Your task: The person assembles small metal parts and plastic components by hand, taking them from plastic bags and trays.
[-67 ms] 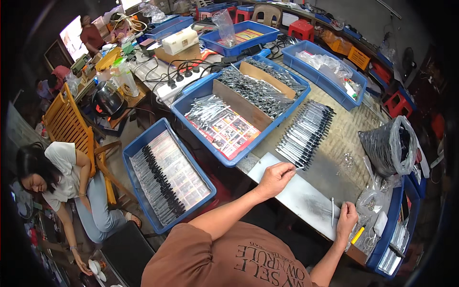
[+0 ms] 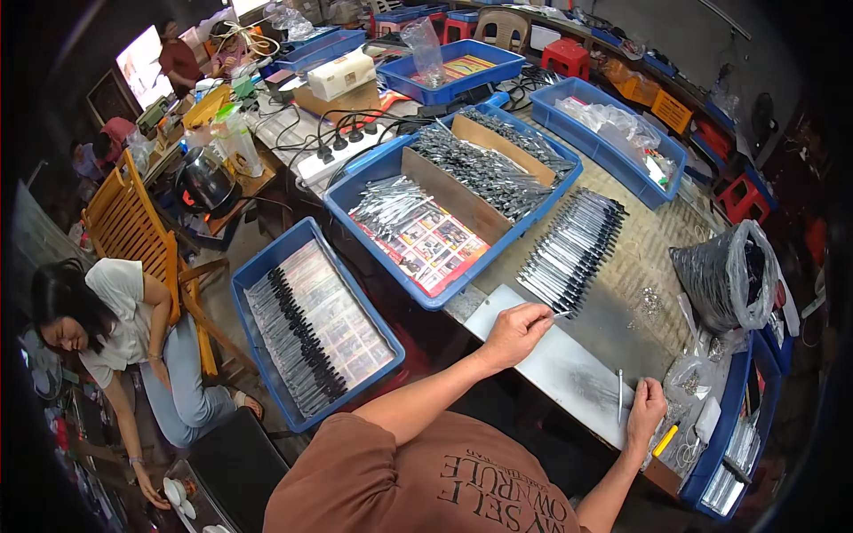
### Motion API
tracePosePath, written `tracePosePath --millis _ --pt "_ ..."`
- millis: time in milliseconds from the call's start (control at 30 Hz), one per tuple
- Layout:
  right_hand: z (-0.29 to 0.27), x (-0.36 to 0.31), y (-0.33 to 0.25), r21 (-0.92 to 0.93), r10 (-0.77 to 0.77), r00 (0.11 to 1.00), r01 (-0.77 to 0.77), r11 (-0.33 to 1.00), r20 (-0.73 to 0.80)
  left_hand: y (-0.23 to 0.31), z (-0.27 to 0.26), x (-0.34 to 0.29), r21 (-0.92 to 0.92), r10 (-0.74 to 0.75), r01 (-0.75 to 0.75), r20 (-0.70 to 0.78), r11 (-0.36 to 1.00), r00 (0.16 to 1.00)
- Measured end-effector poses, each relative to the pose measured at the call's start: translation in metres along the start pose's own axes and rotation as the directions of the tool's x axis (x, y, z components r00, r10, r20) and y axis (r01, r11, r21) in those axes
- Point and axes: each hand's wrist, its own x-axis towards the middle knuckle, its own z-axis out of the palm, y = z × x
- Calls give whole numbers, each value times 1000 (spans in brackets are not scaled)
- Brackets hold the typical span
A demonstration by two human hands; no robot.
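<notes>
On a scuffed worktable (image 2: 641,253) among blue trays (image 2: 380,264), left grip (image 2: 517,336) clamped on a pen (image 2: 562,313), right grip (image 2: 647,411) unclear.

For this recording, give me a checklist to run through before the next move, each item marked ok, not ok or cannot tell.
1. Left hand closed at the near end of the pen row: ok.
2. Right hand empty: cannot tell; curled fingers hide its inside.
3. Pens in that row lined up side by side: ok.
4. White board bare: not ok; a slim white tube lies there.
5. Small loose parts contained: not ok; scattered on the table.
</notes>
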Motion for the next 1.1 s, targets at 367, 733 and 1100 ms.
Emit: tracePosePath --millis 367,733,1100 --pt "1 1 11 -35 -40 999 39 999 -18 2 0 0 -5 15 -15 -16 1000 1000" --pt "0 2 9 -49 -12 1000 12 999 -13 -1 1 0 -13 17 -17 -12 1000 1000" --pt "0 1 6 -47 8 1000 -8 999 1 -5 1 0 5 34 -34 -16 999 999"
